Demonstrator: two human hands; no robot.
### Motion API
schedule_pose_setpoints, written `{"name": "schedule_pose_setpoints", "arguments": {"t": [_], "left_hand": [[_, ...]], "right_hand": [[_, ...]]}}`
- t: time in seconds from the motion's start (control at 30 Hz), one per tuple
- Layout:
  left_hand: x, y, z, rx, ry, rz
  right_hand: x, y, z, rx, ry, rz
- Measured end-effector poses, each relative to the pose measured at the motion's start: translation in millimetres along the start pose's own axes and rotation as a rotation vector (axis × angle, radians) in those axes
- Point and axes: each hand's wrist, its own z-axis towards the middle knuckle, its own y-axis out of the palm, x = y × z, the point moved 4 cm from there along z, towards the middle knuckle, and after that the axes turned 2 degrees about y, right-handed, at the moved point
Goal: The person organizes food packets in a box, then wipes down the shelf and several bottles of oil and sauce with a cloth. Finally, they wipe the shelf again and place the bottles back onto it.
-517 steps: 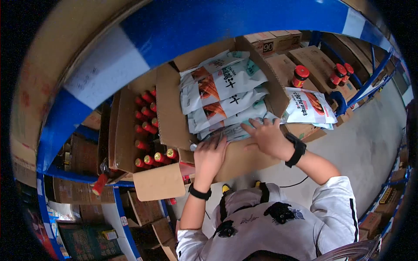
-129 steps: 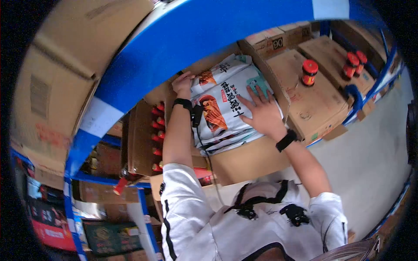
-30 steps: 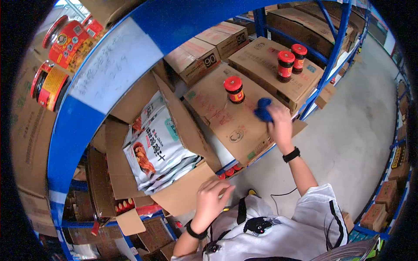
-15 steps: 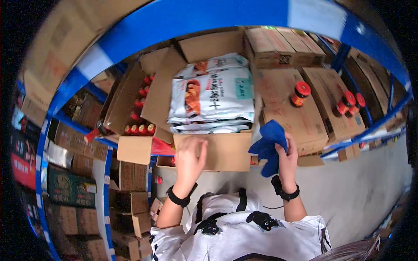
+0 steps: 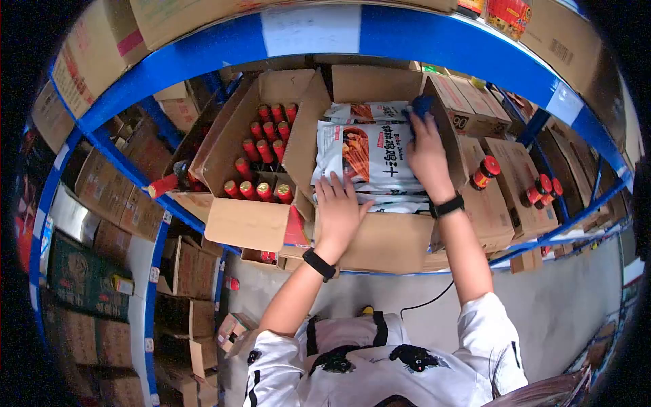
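White food packets [image 5: 366, 156] with a red dish picture lie stacked in an open cardboard box [image 5: 383, 241] on the shelf. My left hand [image 5: 337, 214] rests on the near left part of the top packet, fingers spread and holding nothing. Over the packets' right side reaches my right hand [image 5: 427, 159], a blue cloth [image 5: 422, 106] at its fingertips by the box's far right corner. The hand hides part of the cloth and of the top packet.
To the left stands an open carton [image 5: 247, 220] of red-capped bottles [image 5: 261, 149]. Red-lidded jars [image 5: 485, 172] sit on closed cartons [image 5: 498, 220] at right. A blue shelf beam [image 5: 434, 35] crosses above; a single red-topped bottle [image 5: 163, 186] sticks out at left.
My right hand has carried the blue cloth forward from in front of the box onto the packets. My left hand has moved from the box's front flap onto the top packet. The view has shifted.
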Motion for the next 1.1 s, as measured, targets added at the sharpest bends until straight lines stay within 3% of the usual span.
{"name": "schedule_pose_setpoints", "arguments": {"t": [0.03,0.1,0.2,0.23,0.27,0.3,0.33,0.37,0.4,0.47,0.53,0.57,0.63,0.77,0.83,0.97,1.07,1.1], "left_hand": [[-2,0,-3,0.002,0.025,-0.011],[-9,1,-6,-0.022,0.057,-0.041],[-19,3,-13,0.021,0.172,-0.058],[-20,2,-16,0.025,0.213,-0.044],[-21,5,-17,0.031,0.207,-0.031],[-20,2,-14,0.03,0.234,-0.047],[-19,6,-11,-0.214,0.242,-0.04],[-18,12,-14,-0.46,0.251,-0.027],[-16,44,-18,-0.292,0.23,-0.071],[-18,24,-21,-0.232,0.263,0.01],[-21,15,-23,-0.167,0.285,0.096],[-22,15,-21,-0.165,0.277,0.096],[-23,16,-22,-0.171,0.249,0.1],[-25,7,-24,-0.148,0.219,0.085],[-23,6,-26,-0.074,0.194,0.133],[-20,10,-29,-0.118,0.2,0.011],[-18,12,-36,-0.055,0.197,0.029],[-14,14,-37,-0.028,0.185,0.113]], "right_hand": [[13,24,-3,-0.198,0.15,-0.042],[0,49,-14,-0.386,0.342,-0.344],[-9,101,-19,-0.339,0.088,-0.427],[-25,114,-28,-0.176,-0.252,-0.299],[-60,102,-29,-0.413,-0.03,-0.18],[-83,107,-35,-0.476,-0.113,-0.207],[-89,129,-41,-0.485,-0.241,-0.135],[-102,135,-40,-0.6,-0.236,0.116],[-104,133,-42,-0.623,-0.175,0.088],[-109,114,-45,-0.653,-0.098,0.04],[-102,94,-46,-0.56,-0.306,-0.216],[-90,90,-44,-0.566,-0.302,-0.233],[-62,78,-40,-0.365,-0.352,-0.256],[-6,54,-22,-0.21,-0.054,-0.29],[-8,63,-10,-0.321,-0.03,-0.225],[-64,104,2,-0.466,-0.255,0.108],[-83,130,-2,-0.427,-0.274,0.08],[-87,133,-6,-0.523,-0.268,-0.023]]}}
